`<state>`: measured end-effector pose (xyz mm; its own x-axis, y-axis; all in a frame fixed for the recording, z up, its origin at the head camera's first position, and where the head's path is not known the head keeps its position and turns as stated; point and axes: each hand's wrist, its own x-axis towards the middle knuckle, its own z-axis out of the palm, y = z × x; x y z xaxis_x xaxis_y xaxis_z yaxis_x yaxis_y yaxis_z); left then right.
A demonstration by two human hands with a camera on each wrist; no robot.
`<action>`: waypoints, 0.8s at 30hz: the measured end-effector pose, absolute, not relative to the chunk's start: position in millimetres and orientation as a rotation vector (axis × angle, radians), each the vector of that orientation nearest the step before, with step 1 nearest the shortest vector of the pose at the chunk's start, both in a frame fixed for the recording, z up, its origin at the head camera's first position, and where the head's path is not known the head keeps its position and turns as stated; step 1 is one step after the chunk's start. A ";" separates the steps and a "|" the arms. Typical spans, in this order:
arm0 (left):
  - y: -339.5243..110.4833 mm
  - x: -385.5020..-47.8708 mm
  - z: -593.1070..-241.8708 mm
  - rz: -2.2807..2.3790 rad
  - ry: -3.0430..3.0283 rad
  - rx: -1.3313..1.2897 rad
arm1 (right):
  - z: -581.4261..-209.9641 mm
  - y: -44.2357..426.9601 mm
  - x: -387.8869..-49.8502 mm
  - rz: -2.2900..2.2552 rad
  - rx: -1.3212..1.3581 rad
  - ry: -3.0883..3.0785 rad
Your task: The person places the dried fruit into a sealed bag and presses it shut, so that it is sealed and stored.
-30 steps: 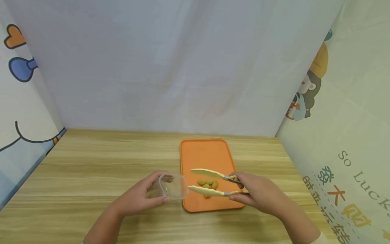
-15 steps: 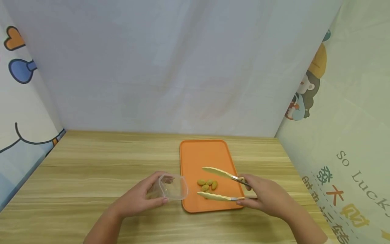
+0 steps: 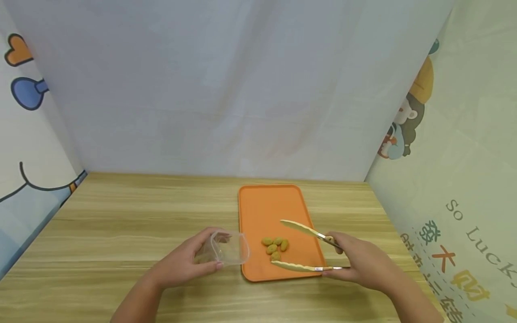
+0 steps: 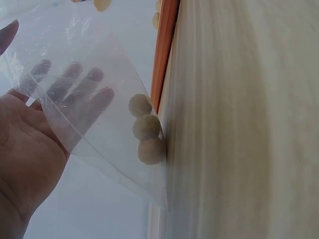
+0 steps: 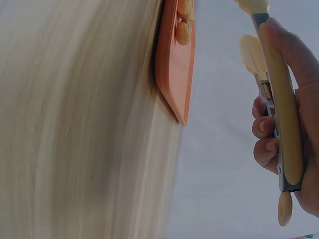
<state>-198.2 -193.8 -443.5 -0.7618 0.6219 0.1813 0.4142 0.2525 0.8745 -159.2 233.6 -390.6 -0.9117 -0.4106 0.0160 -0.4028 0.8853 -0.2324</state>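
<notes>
My left hand [image 3: 181,264] grips a clear plastic container [image 3: 247,247], tilted with its wide mouth towards the tray. Through its wall in the left wrist view, three round brownish pieces [image 4: 146,127] lie along the lower side. In my right hand [image 3: 363,260] is a pair of tongs [image 3: 296,267] with cream-coloured tips and metal arms. The tips are spread wide, with nothing gripped between them, above the right part of an orange tray [image 3: 270,206]. Several small oval yellow-brown pieces [image 3: 272,249] sit clustered on that tray, just left of the tongs.
The tray lies on a wood-grain table [image 3: 161,202]. A pale cloth [image 3: 202,89] hangs behind the table. Printed sheets with cartoon figures and lettering [image 3: 460,233] stand at both sides.
My right hand has drawn the tongs to the right, away from the container's mouth, and their tips have spread wider. My left hand and the container have stayed in place.
</notes>
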 end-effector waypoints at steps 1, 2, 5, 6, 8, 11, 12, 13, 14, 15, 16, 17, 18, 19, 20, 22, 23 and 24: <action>-193.8 -197.8 -443.2 1.519 2.321 0.970 | -391.4 234.8 -159.2 -0.354 -0.644 3.017; -193.7 -197.6 -443.1 1.518 2.322 0.966 | -392.2 235.9 -159.3 -0.349 -0.638 3.017; -193.5 -197.0 -442.2 1.516 2.321 0.954 | -394.0 238.7 -159.4 -0.335 -0.624 3.014; -193.3 -197.0 -441.8 1.516 2.320 0.950 | -394.5 239.5 -159.6 -0.329 -0.621 3.013; -193.2 -196.8 -441.2 1.517 2.314 0.951 | -395.1 240.8 -159.6 -0.323 -0.618 3.009; -193.2 -197.1 -440.8 1.515 2.309 0.968 | -396.1 242.1 -159.9 -0.324 -0.614 3.000; -193.2 -197.2 -440.9 1.515 2.310 0.972 | -396.5 242.5 -160.0 -0.323 -0.615 3.000; -193.3 -197.3 -441.1 1.514 2.313 0.976 | -396.8 242.9 -160.2 -0.326 -0.616 2.999; -193.3 -197.3 -441.3 1.516 2.315 0.977 | -397.2 243.3 -160.3 -0.328 -0.615 2.998; -193.2 -197.2 -441.6 1.515 2.317 0.977 | -397.8 243.6 -160.4 -0.330 -0.613 2.996; -193.1 -197.1 -441.9 1.516 2.317 0.978 | -398.3 243.9 -160.5 -0.331 -0.611 2.994; -192.8 -196.9 -442.0 1.516 2.323 0.969 | -398.6 244.4 -160.5 -0.332 -0.609 2.991; -192.6 -196.8 -442.1 1.517 2.324 0.966 | -398.9 244.8 -160.6 -0.334 -0.605 2.987; -192.4 -196.7 -442.4 1.515 2.328 0.964 | -399.3 245.2 -160.7 -0.333 -0.599 2.983; -192.2 -196.6 -442.4 1.518 2.328 0.962 | -399.7 245.5 -160.8 -0.334 -0.594 2.979; -192.2 -196.8 -442.9 1.517 2.330 0.956 | -400.3 246.3 -161.2 -0.337 -0.581 2.969; -192.2 -196.8 -443.1 1.517 2.332 0.950 | -400.6 246.8 -161.5 -0.339 -0.574 2.965; -192.3 -196.8 -443.3 1.520 2.329 0.953 | -401.0 247.1 -161.9 -0.339 -0.566 2.960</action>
<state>-196.8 -192.3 -443.3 -0.7717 0.6120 0.1727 0.4046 0.2630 0.8759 -161.9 247.1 -401.0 -0.9246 -0.3754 -0.0648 -0.3510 0.9056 -0.2382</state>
